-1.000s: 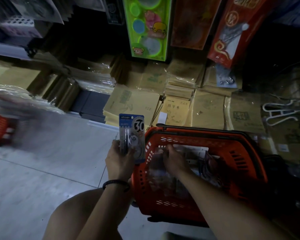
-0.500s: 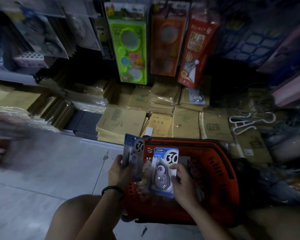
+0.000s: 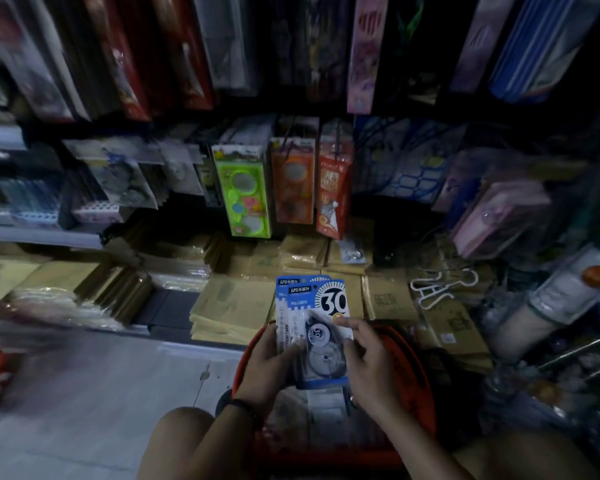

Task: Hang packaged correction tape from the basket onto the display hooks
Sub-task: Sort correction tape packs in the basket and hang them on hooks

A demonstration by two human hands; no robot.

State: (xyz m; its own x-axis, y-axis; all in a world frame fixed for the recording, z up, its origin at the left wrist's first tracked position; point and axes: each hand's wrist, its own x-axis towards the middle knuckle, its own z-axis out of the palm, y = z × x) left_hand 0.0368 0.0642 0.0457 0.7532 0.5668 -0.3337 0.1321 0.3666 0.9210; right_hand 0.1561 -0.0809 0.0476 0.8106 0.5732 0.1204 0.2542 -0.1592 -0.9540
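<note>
Over the red basket (image 3: 417,382), our left hand (image 3: 267,365) clamps its fingers on two stacked correction tape packs (image 3: 312,313). Our right hand (image 3: 371,362) pinches the front one, likely aligning them for hanging.

A green toy pack (image 3: 243,192) hangs in dim light. Brown exercise books (image 3: 232,306) lie stacked just below it, pale floor tiles (image 3: 84,375) to its lower left.

Basket (image 3: 420,393) below, hanging packs (image 3: 243,188) ahead, free floor (image 3: 101,375) left.
</note>
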